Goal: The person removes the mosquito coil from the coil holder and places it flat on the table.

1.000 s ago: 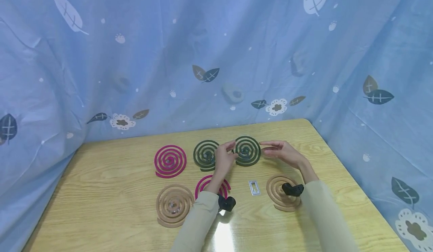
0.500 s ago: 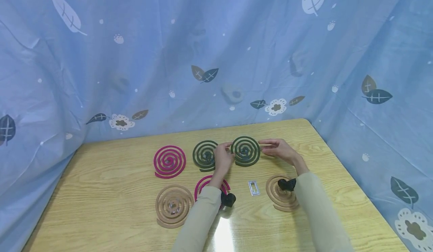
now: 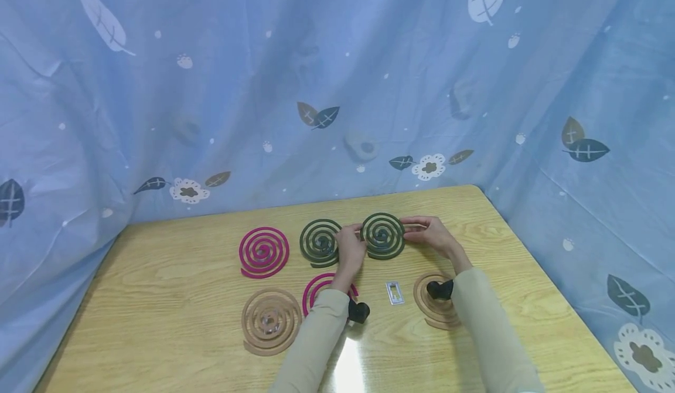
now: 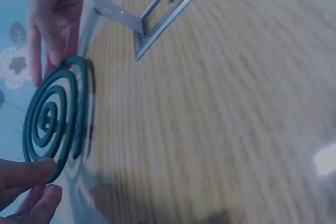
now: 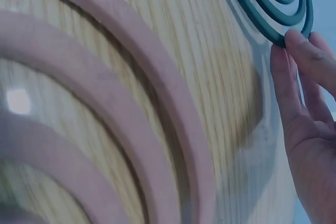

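A dark green mosquito coil (image 3: pixel 382 235) is at the back right of the table, between both hands. My left hand (image 3: pixel 350 250) pinches its left edge between thumb and finger; in the left wrist view the coil (image 4: pixel 48 119) looks slightly raised over the wood, with a shadow beside it. At the opposite edge, my right hand (image 3: pixel 432 235) holds the rim with thumb and fingertips, which the right wrist view shows close up. A second green coil (image 3: pixel 323 242) lies just left of my left hand, which hides part of its edge.
Magenta coils (image 3: pixel 265 251) (image 3: pixel 311 299) lie left and below, the nearer one partly under my left wrist. Tan coils lie at front left (image 3: pixel 270 321) and right (image 3: pixel 429 299), the latter partly covered by my right forearm. A metal coil stand (image 3: pixel 392 284) lies between. A blue curtain (image 3: pixel 337 59) hangs behind.
My right hand has moved left onto the green coil's right edge. My left hand has shifted slightly right and down at its left edge.
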Tool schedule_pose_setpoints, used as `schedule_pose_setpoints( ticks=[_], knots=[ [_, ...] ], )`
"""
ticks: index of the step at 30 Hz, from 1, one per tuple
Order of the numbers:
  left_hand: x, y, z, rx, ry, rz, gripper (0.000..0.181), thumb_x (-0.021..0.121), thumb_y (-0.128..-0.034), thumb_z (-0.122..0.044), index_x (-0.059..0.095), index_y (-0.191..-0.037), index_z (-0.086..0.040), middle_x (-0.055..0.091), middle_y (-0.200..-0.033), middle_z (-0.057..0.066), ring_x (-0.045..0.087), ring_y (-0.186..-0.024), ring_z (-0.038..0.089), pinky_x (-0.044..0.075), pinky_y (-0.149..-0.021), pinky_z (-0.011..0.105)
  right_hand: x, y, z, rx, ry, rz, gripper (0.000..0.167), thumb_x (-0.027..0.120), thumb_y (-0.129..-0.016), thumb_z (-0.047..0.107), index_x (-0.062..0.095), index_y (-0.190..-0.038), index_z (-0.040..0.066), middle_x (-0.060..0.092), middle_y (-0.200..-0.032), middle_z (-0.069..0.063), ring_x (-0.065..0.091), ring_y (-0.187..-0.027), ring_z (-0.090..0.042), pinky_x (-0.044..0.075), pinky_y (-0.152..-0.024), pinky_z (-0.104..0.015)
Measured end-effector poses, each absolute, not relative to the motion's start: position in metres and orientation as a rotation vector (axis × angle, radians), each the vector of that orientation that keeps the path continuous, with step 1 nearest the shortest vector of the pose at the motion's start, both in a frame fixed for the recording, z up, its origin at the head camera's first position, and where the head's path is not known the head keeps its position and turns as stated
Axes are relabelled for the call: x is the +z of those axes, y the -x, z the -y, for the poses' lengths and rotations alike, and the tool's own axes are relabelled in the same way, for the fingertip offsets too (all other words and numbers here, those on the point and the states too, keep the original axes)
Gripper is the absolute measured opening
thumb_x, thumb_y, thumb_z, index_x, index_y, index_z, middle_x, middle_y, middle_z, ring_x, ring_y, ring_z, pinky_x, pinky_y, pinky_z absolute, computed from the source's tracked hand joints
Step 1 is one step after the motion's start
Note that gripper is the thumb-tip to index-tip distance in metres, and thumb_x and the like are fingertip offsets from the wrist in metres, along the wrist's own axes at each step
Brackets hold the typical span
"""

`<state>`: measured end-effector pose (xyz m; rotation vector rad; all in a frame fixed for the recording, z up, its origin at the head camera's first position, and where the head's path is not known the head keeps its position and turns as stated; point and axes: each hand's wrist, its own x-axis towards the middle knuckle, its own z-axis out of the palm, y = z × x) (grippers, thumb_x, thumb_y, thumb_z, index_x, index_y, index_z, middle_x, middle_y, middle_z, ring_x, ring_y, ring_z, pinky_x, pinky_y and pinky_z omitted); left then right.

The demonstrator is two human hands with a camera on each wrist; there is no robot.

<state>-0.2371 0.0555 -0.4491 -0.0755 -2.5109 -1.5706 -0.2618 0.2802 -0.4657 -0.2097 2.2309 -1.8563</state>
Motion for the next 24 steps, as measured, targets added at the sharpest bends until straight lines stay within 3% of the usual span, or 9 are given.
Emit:
schedule_pose_setpoints(
  ticks=[4,8,11,17,24],
  knots=[
    [-0.4516,0.2361,-0.0578,-1.556,0.092,2.500,0.037,0.068,-0.0715,0.021,0.067,-0.107,0.011,0.070,-0.096,0.023,0.068,-0.091,0.034,0.035,-0.108,0.056,-0.4640,0.2604,-0.2772,-1.826,0.196,-2.288,0.047,0.064,-0.086,-0.009,0.050,-0.131,-0.012,0.052,-0.132,-0.029,0.062,-0.104,-0.016,0.056,-0.086,-0.023],
    [-0.4526,0.2356,-0.0589,-1.564,0.089,2.473,0.037,0.068,-0.0706,0.022,0.066,-0.106,0.013,0.069,-0.098,0.025,0.068,-0.091,0.035,0.047,-0.101,0.049,-0.4623,0.2597,-0.2764,-1.794,0.211,-2.309,0.049,0.066,-0.085,-0.008,0.050,-0.132,-0.010,0.050,-0.134,-0.029,0.055,-0.118,-0.033,0.055,-0.088,-0.023],
    [-0.4524,0.2348,-0.0597,-1.556,0.091,2.471,0.038,0.068,-0.0688,0.023,0.065,-0.106,0.014,0.067,-0.101,0.027,0.068,-0.091,0.035,0.059,-0.082,0.039,-0.4628,0.2598,-0.2771,-1.785,0.233,-2.280,0.052,0.064,-0.085,-0.010,0.047,-0.134,-0.010,0.047,-0.136,-0.029,0.050,-0.123,-0.039,0.054,-0.089,-0.022],
    [-0.4528,0.2334,-0.0617,-1.523,0.081,2.478,0.040,0.066,-0.0677,0.023,0.066,-0.106,0.013,0.066,-0.093,0.024,0.063,-0.083,0.030,0.058,-0.077,0.036,-0.4639,0.2591,-0.2779,-1.782,0.243,-2.225,0.055,0.059,-0.085,-0.015,0.042,-0.137,-0.010,0.049,-0.132,-0.032,0.060,-0.109,-0.022,0.056,-0.085,-0.024],
    [-0.4547,0.2345,-0.0610,-1.584,0.067,2.446,0.041,0.063,-0.0699,0.026,0.064,-0.109,0.014,0.066,-0.102,0.028,0.066,-0.089,0.031,0.059,-0.077,0.034,-0.4633,0.2573,-0.2789,-1.802,0.245,-2.229,0.054,0.062,-0.084,-0.015,0.044,-0.135,-0.011,0.046,-0.136,-0.030,0.059,-0.100,-0.008,0.056,-0.088,-0.025]
  ],
)
